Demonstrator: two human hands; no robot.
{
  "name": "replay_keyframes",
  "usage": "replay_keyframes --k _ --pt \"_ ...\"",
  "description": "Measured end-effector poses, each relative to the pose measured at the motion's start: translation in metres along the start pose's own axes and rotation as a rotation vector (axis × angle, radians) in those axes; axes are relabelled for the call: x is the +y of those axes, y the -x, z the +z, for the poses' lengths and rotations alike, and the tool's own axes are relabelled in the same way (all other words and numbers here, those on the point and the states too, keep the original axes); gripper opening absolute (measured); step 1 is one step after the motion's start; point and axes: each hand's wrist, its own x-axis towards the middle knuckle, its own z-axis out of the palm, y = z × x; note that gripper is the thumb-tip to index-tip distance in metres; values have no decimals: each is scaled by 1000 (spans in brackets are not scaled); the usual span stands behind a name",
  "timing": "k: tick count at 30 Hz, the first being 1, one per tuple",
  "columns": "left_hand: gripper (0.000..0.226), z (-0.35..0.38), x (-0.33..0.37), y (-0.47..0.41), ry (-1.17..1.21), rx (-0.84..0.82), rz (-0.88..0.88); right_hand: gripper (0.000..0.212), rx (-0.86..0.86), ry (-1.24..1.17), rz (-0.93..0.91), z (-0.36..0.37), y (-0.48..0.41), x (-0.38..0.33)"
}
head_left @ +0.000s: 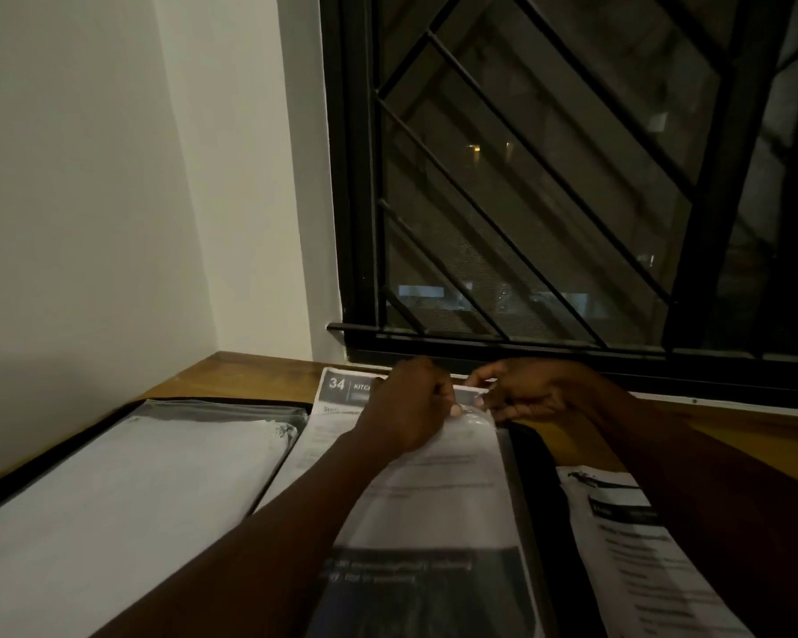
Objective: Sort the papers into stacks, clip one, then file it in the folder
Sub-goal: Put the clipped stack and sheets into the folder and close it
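Note:
An open black folder (540,490) with clear plastic sleeves lies across the wooden table (249,368). A printed paper stack (434,495) lies inside the right-hand sleeve, its top edge near the window. My left hand (406,407) presses on the upper part of that sleeve and pinches its top edge. My right hand (526,393) pinches the same top edge from the right, fingertips almost touching the left hand. A page headed "34" (337,389) sticks out underneath, to the left. Any clip is hidden by my fingers.
The folder's left side (125,490) holds a sleeve with pale sheets. Another printed stack (636,545) lies on the table at the right, partly under my right forearm. A barred dark window (549,186) and white wall (111,177) bound the table's far edge.

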Motion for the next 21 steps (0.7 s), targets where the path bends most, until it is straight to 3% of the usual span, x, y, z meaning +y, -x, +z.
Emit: replay_keyframes --k 3,6,11,16,21 --pt "25 4 1 1 -53 43 8 25 -23 211 -13 5 11 -8" --pt "15 12 3 4 -86 37 -38 23 159 427 -162 17 19 -13" --pt "17 17 0 8 -77 -6 -76 16 341 470 -286 29 26 5" --pt "22 12 6 8 -93 37 -64 13 307 490 -312 31 31 10" --pt "7 6 12 15 -155 38 -81 10 222 497 -245 34 32 8"
